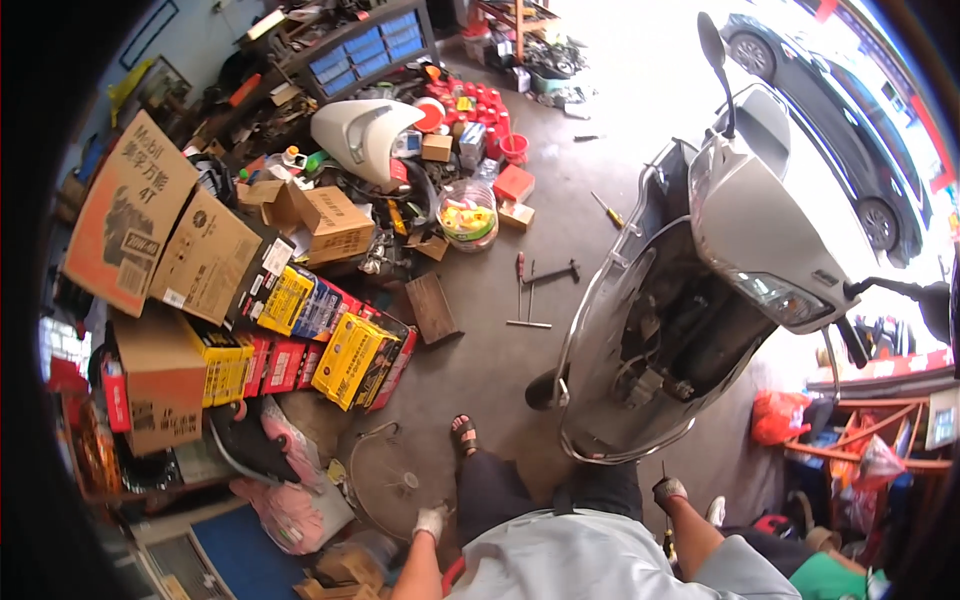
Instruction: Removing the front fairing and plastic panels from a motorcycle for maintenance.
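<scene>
My left hand (431,521), in a white glove, hangs low beside my leg, near a round wire fan guard (400,482). Its fingers are too small to read. At my right side my right hand (670,491), gloved too, is closed around a screwdriver (668,545); a thin shaft points up past the fist and a yellow-and-black handle shows below. In front of me leans a white scooter (740,190), its body opened to show dark inner parts (665,345). Neither hand touches it.
On the floor lie a screwdriver (607,211), a hammer (560,274) and a T-handle wrench (528,323). Stacked cartons (150,215) and yellow battery boxes (357,360) crowd the left. A plastic tub (468,215) stands beyond. To the right are a red bag (780,416) and a white shoe (716,511).
</scene>
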Demonstrator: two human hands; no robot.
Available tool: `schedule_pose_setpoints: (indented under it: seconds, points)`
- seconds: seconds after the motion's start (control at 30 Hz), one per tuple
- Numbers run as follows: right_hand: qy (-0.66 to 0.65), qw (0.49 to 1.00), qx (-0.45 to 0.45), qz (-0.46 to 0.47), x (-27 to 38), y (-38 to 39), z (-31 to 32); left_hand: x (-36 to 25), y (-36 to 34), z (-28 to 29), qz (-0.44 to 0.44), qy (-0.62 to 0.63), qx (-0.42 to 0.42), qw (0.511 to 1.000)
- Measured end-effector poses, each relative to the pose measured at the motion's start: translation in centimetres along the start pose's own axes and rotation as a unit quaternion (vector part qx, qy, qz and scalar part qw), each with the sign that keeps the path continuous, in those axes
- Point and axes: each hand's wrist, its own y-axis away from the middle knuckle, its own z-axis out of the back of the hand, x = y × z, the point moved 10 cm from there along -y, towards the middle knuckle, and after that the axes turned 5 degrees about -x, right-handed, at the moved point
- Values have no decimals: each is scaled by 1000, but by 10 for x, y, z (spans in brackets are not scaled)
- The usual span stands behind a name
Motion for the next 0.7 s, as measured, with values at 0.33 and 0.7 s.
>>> schedule_pose_setpoints:
  seconds: [0.33, 0.7]
  points:
    - [-203, 969, 4, -138, 158, 136, -14, -243, -124, 126, -268, -357, -6, 895]
    - [-95, 995, 26, -26, 272, 113, -72, -516, -107, -45, -361, -245, 179, 882]
